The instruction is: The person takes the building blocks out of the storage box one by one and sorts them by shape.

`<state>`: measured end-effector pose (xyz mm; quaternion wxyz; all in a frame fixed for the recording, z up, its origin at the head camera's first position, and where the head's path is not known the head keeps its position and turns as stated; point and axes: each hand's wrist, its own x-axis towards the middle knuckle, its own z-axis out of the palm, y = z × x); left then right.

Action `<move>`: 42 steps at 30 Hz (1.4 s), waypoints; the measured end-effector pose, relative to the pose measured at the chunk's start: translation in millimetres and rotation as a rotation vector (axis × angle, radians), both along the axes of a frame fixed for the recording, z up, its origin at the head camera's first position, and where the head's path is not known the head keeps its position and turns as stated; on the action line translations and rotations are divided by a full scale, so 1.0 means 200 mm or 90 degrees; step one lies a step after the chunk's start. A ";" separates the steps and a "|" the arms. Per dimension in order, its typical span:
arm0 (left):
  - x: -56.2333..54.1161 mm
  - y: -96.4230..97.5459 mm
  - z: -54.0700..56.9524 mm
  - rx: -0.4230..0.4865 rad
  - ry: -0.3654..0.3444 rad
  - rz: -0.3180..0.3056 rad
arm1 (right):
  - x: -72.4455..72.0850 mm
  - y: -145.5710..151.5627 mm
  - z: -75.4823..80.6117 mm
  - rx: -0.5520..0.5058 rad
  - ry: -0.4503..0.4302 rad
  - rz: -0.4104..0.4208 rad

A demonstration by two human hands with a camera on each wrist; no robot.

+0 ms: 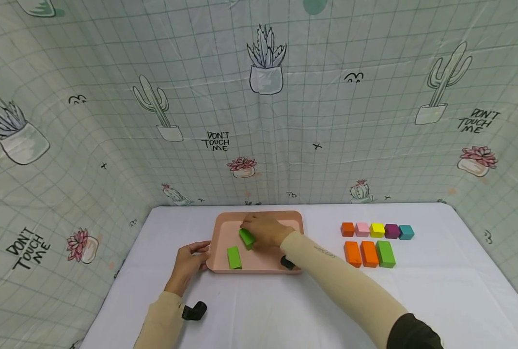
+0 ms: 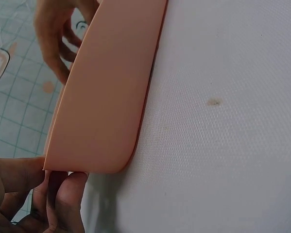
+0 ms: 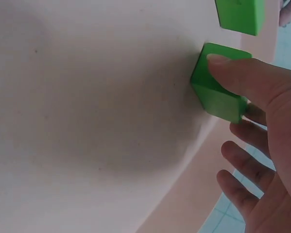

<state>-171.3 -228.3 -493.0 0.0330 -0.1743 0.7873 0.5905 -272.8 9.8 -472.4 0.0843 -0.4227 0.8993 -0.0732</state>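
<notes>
A shallow pink tray (image 1: pixel 263 259) lies on the white table. Inside it, my right hand (image 1: pixel 265 230) pinches a green block (image 1: pixel 246 239) between thumb and forefinger, its other fingers spread apart in the right wrist view. That block is tilted relative to a second green block (image 1: pixel 234 258), which lies nearer the tray's front left corner. My left hand (image 1: pixel 188 264) holds the tray's left edge; the left wrist view has its thumb at the rim and bent fingers against the outer wall (image 2: pixel 96 107).
Right of the tray stands a row of small cubes: orange (image 1: pixel 348 229), pink (image 1: pixel 362 229), yellow (image 1: pixel 377 230), purple (image 1: pixel 391 231) and teal (image 1: pixel 406 232). In front are two orange blocks (image 1: pixel 369 254) and a green block (image 1: pixel 385 254). A patterned curtain (image 1: pixel 302 116) encloses the table.
</notes>
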 end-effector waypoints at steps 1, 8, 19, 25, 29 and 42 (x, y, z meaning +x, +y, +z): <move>0.00 0.00 0.00 0.000 0.000 0.000 | 0.00 0.00 0.00 0.001 -0.001 0.002; 0.00 0.01 0.00 -0.012 -0.009 0.008 | -0.01 0.00 -0.02 0.009 0.008 0.002; 0.00 0.01 0.01 -0.008 -0.007 0.002 | 0.01 0.15 0.06 -0.030 0.017 -0.058; 0.00 0.00 0.00 -0.008 -0.012 0.002 | 0.03 0.31 0.12 -0.093 0.057 -0.076; 0.01 0.01 0.00 -0.010 -0.019 0.004 | 0.06 0.43 0.16 -0.140 0.072 -0.088; 0.01 0.00 -0.01 -0.016 -0.020 0.000 | 0.18 0.76 0.20 -0.188 0.115 -0.167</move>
